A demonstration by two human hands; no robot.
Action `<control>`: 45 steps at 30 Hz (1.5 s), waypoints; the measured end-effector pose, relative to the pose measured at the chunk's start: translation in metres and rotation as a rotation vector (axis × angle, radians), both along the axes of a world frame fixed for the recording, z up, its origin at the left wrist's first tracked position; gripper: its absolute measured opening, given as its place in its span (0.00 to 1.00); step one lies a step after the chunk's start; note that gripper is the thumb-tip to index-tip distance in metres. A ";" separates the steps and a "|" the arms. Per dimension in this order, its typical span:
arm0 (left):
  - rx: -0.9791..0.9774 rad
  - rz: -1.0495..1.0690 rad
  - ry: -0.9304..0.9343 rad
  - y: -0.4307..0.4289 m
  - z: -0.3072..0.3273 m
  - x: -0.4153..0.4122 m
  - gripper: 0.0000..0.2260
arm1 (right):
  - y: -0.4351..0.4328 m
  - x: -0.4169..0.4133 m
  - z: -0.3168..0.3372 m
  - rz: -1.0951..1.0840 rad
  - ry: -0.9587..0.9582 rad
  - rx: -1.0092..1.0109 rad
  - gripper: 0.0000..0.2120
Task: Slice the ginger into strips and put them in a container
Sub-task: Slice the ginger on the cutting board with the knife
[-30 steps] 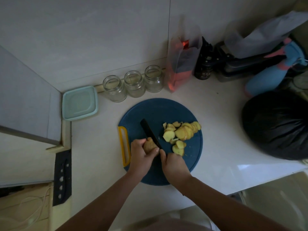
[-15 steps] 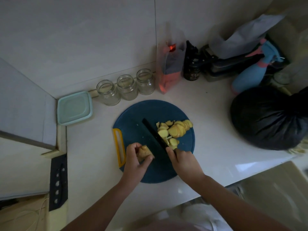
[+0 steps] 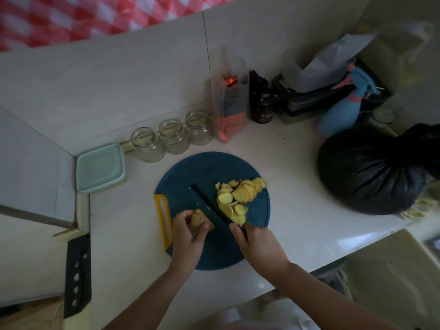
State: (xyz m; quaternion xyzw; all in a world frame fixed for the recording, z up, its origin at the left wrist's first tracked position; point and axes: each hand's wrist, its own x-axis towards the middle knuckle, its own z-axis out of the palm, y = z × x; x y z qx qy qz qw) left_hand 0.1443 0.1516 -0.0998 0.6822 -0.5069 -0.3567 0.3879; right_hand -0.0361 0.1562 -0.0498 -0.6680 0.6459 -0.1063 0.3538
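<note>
Both forearms come in from the bottom edge and meet over the round blue cutting board (image 3: 190, 177) on the white counter (image 3: 297, 163). The left hand (image 3: 187, 236) is curled around the uncut ginger chunk (image 3: 198, 219), thumb on its near side, holding it at the board's left part, near the yellow handle (image 3: 163, 222). The right hand (image 3: 258, 246) is wrapped around the handle of a black knife (image 3: 209, 203), index finger lying along the top, blade angled up and to the left, lying right against the pile of sliced ginger (image 3: 238, 196). Those slices are pale yellow rounds, overlapping in a loose heap on the board's right half. The light-green container (image 3: 101, 166) sits closed at the back left, just beside three glass jars (image 3: 171, 135).
</note>
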 end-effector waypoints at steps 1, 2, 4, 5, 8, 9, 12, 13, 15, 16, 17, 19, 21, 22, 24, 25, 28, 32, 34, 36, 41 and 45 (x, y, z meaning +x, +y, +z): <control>-0.003 0.014 -0.001 -0.002 0.000 -0.002 0.18 | 0.000 -0.001 0.000 -0.025 -0.052 0.032 0.23; -0.004 0.025 -0.001 -0.003 0.000 -0.003 0.18 | 0.000 -0.001 0.000 -0.037 -0.089 0.054 0.23; 0.002 0.036 0.006 -0.004 0.000 -0.005 0.17 | 0.002 -0.002 0.000 -0.024 -0.122 0.074 0.24; 0.006 0.037 0.009 -0.005 0.000 -0.005 0.17 | 0.004 -0.002 0.000 -0.014 -0.129 0.076 0.24; 0.033 0.035 0.012 -0.007 0.000 -0.003 0.16 | 0.008 0.000 -0.001 -0.001 -0.142 0.073 0.24; 0.041 0.032 0.018 -0.008 0.000 -0.002 0.16 | 0.008 0.001 0.000 0.000 -0.144 0.069 0.25; 0.064 0.023 0.039 -0.009 -0.002 0.000 0.16 | 0.008 0.005 -0.002 -0.017 -0.189 0.065 0.28; 0.069 0.020 0.048 -0.010 -0.002 0.000 0.16 | 0.007 0.006 -0.002 -0.024 -0.206 0.072 0.28; 0.076 0.017 0.049 -0.010 0.000 0.000 0.16 | 0.007 0.009 -0.003 -0.026 -0.220 0.092 0.26; 0.081 0.014 0.038 -0.011 0.001 0.000 0.16 | 0.007 0.010 -0.004 -0.025 -0.222 0.100 0.25; 0.085 0.011 0.032 -0.011 0.002 -0.001 0.15 | 0.006 0.010 -0.004 -0.024 -0.225 0.105 0.24; 0.084 0.008 0.043 -0.012 0.002 0.000 0.15 | 0.006 0.011 -0.004 -0.023 -0.232 0.111 0.24; 0.087 0.004 0.047 -0.012 0.001 0.001 0.15 | 0.007 0.012 -0.005 -0.024 -0.233 0.109 0.24; 0.088 0.001 0.043 -0.012 0.000 0.001 0.16 | 0.007 0.012 -0.005 -0.025 -0.231 0.106 0.24; 0.092 -0.006 0.027 -0.012 -0.002 0.002 0.16 | 0.007 0.012 -0.006 -0.023 -0.226 0.101 0.24; 0.097 -0.009 0.020 -0.013 -0.002 0.002 0.16 | 0.007 0.013 -0.006 -0.019 -0.226 0.102 0.24; 0.093 -0.013 -0.002 -0.013 -0.003 0.002 0.15 | 0.007 0.012 -0.007 -0.022 -0.249 0.119 0.24; 0.091 -0.022 -0.033 -0.014 -0.005 0.003 0.13 | 0.007 0.014 -0.006 -0.070 -0.286 0.172 0.24; 0.097 -0.024 -0.065 -0.013 -0.008 0.003 0.17 | 0.006 0.017 -0.006 -0.073 -0.284 0.185 0.24; 0.107 -0.011 -0.070 -0.014 -0.008 0.003 0.17 | 0.004 0.017 -0.005 -0.073 -0.270 0.189 0.24; 0.115 -0.015 -0.128 -0.014 -0.010 0.003 0.13 | 0.000 0.018 -0.004 -0.051 -0.250 0.220 0.24; 0.112 -0.013 -0.137 -0.017 -0.003 0.000 0.08 | -0.004 0.023 -0.004 -0.054 -0.235 0.229 0.25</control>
